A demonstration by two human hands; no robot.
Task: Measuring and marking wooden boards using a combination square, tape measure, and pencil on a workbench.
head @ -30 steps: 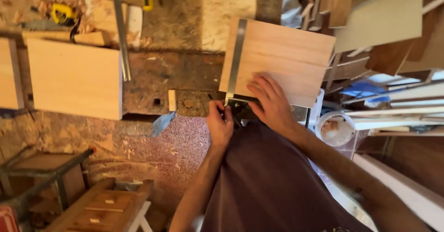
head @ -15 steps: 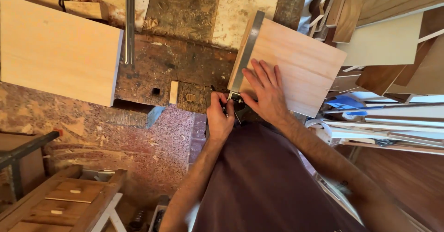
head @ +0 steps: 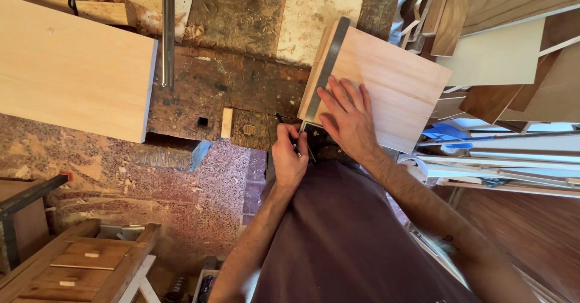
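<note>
My right hand (head: 347, 119) lies flat with fingers spread, pressing on the pale square wooden panel (head: 386, 85), which sits at the right end of the worn, sawdust-strewn workbench (head: 241, 91), its near edge overhanging toward me. My left hand (head: 290, 158) is curled just beside it at the panel's near left corner, fingertips pinched on a thin dark pencil-like tool (head: 297, 148); how much of it I grip I cannot tell. Along the panel's left edge runs the grey metal blade of a square (head: 326, 67), touching the wood and reaching from that near corner to the far one. Farther left on the bench lies a small pale wooden block (head: 226, 122), then a round steel bar (head: 168, 31) pointing away from me, and a large pale wooden board (head: 72, 67) covering the left end. Right of the panel, stacked plywood offcuts (head: 501, 49) lean in a pile. Below the bench's near edge is speckled reddish floor (head: 181, 182).
</note>
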